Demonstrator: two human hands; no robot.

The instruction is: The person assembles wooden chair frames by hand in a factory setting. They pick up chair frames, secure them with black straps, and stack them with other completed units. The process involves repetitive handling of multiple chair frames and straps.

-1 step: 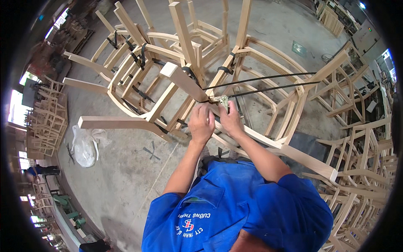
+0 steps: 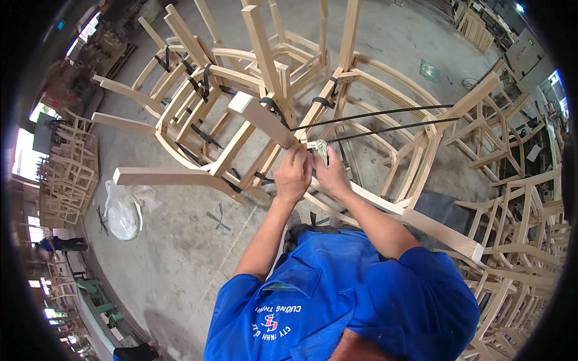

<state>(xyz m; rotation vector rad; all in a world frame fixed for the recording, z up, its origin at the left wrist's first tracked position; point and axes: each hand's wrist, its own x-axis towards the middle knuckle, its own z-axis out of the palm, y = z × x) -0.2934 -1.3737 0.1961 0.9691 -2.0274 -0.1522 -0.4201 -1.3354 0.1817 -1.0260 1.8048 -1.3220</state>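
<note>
A pale wooden chair frame [image 2: 421, 157] stands before me with its legs pointing up. Around it runs a black strap [image 2: 385, 124], stretched across the frame in two lines. On the strap, beside the near leg [image 2: 262, 118], sits a metal ratchet buckle [image 2: 320, 147]. My right hand [image 2: 332, 175] is closed around the buckle's lower part. Left of it, my left hand [image 2: 294, 172] has its fingers bent and pressed together at the foot of that leg, right against the buckle. Whatever those fingers pinch is hidden.
Another upturned chair frame [image 2: 161, 129] with black straps stands at the left. A clear plastic bag [image 2: 122, 212] and loose black straps [image 2: 218, 220] lie on the concrete floor. Stacked chair frames crowd the right [image 2: 524, 240] and far left [image 2: 69, 174].
My left hand has shifted slightly right, its fingertips now up against the ratchet buckle. The buckle has tilted a little in my right hand, which stays in place.
</note>
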